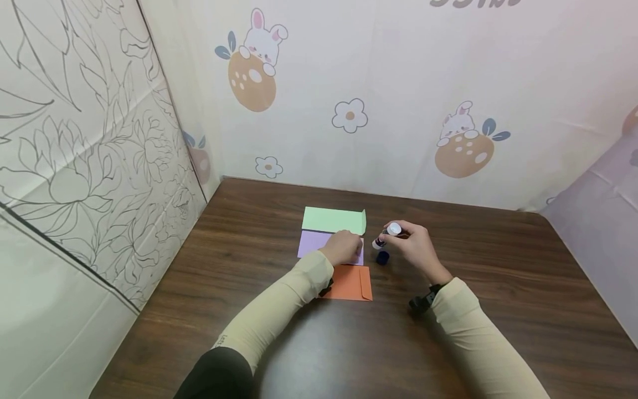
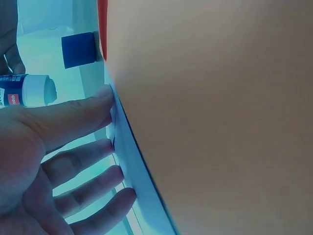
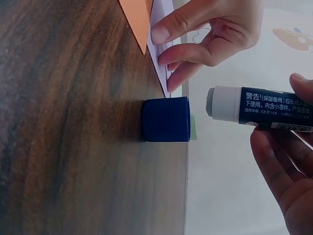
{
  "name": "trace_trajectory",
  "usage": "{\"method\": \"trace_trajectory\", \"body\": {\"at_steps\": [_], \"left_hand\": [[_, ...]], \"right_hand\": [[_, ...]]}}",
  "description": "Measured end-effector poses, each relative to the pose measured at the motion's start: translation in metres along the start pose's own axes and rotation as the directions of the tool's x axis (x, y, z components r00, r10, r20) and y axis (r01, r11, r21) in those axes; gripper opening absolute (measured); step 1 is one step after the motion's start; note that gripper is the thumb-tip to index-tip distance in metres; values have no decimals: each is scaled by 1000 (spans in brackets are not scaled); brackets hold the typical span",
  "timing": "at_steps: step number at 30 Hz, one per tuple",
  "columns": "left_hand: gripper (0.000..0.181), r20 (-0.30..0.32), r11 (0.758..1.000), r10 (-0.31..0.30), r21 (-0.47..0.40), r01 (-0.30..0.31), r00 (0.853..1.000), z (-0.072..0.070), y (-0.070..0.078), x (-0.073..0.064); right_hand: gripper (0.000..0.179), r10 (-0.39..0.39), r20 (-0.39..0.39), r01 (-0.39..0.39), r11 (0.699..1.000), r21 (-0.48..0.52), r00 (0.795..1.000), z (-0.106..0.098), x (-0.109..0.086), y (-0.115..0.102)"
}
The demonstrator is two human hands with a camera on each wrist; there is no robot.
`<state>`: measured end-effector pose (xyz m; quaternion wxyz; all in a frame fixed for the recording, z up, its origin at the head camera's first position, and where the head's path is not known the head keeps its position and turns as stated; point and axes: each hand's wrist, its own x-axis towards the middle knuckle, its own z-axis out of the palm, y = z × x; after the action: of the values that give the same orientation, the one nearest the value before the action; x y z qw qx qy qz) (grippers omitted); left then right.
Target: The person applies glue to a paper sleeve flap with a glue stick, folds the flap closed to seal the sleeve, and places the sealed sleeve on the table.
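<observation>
A purple envelope (image 1: 311, 243) lies on the table between a light green envelope (image 1: 333, 219) and an orange one (image 1: 350, 282). My left hand (image 1: 342, 247) rests on the purple envelope near its right end, thumb and fingertips (image 2: 105, 95) spread and pressing the paper. Just right of it, my right hand (image 1: 416, 246) grips a glue stick (image 3: 274, 108) above the table. The glue stick is uncapped and tilted, its grey glue tip facing the table. Its dark blue cap (image 3: 166, 120) stands upright on the wood, close below the tip.
The dark wooden table (image 1: 239, 249) meets a patterned cloth backdrop (image 1: 309, 133) at its far edge. Another cloth with line-drawn flowers (image 1: 99, 149) hangs along the left side. A wrist camera (image 1: 422, 302) sits low over the table under the right wrist.
</observation>
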<state>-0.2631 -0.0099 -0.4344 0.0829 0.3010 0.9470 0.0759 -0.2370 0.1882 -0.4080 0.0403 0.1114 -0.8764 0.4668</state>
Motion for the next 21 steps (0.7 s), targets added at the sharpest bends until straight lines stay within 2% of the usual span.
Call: {"method": "trace_trajectory", "body": {"at_steps": [6,16,21], "left_hand": [[8,-6,1000,-9,-5,9,1000,1,1,-1],[10,-49,999,45,16,-44,998,5,-2,2],[7,-55,999,44,1,-44,998,6,-4,3]], "right_hand": [[31,10,5,-10,1000,-10,1000,0,1,1],[30,-2,-2,2,1000,0,1000,-3,0,2],[31,13,-8,-13,1000,4,1000,-3,-1,1]]}}
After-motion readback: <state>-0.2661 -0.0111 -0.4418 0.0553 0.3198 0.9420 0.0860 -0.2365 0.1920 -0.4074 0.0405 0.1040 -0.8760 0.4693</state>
